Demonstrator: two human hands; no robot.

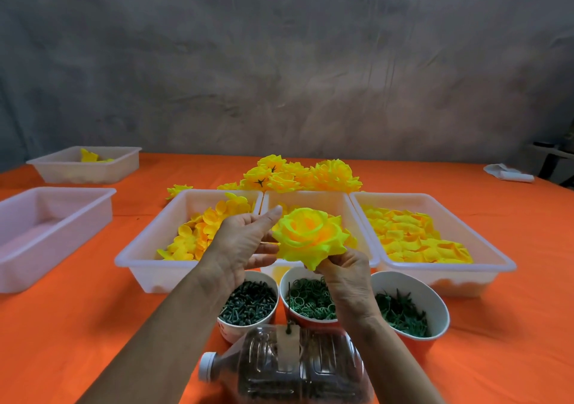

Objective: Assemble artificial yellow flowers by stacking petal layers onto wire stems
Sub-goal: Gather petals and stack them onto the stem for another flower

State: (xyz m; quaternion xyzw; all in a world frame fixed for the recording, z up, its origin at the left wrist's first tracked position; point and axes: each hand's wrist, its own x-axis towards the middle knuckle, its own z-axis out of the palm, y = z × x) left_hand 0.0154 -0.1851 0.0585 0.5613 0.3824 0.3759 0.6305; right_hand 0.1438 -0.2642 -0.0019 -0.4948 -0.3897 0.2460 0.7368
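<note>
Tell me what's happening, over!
Right hand pinching yellow flower from below. Left hand open beside its petals. Nothing blocking.

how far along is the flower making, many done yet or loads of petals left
Done: a pile of finished flowers lies behind the trays. In hand: the right hand grips one yellow flower from below, the left hand beside it. Left: petal trays and parts cups remain well stocked.
</note>
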